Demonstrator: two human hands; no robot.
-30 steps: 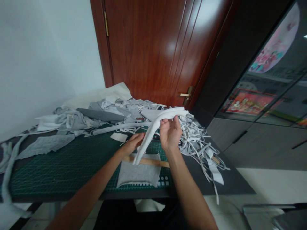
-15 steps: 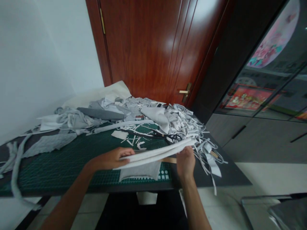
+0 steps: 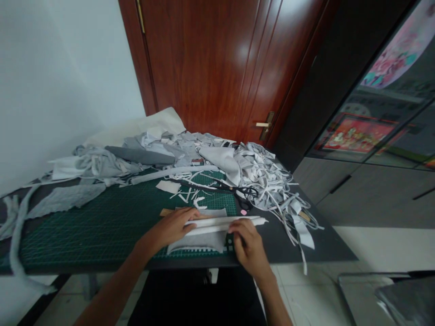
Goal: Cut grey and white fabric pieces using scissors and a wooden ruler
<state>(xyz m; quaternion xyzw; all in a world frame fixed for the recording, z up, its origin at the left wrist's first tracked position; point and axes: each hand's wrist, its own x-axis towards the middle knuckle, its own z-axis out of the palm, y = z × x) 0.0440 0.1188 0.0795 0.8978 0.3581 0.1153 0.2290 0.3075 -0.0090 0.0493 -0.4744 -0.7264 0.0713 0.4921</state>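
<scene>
A long white folded fabric strip (image 3: pixel 212 225) lies crosswise low over a grey fabric piece (image 3: pixel 204 243) on the green cutting mat (image 3: pixel 112 226). My left hand (image 3: pixel 175 225) is closed on its left end, thumb toward me and fingers on the far side. Nearer the other end, my right hand (image 3: pixel 249 244) has curled fingers closed on the strip, whose tip sticks out past them. Under the strip, a thin wooden piece (image 3: pixel 166 212) shows beside my left fingers. Black scissors (image 3: pixel 243 192) rest just beyond my right hand.
Heaped white and grey fabric scraps (image 3: pixel 254 167) cover the table's back and right. A long grey fabric tube (image 3: pixel 16 244) hangs over the front left edge. Small white offcuts (image 3: pixel 199 202) and a pink bit (image 3: pixel 244 212) lie near the scissors. Behind stands a brown door (image 3: pixel 200 68).
The white strip has come down toward the table and turned more level. My right hand has moved left along it, nearer my left hand, which shifted slightly right. The view tilted slightly.
</scene>
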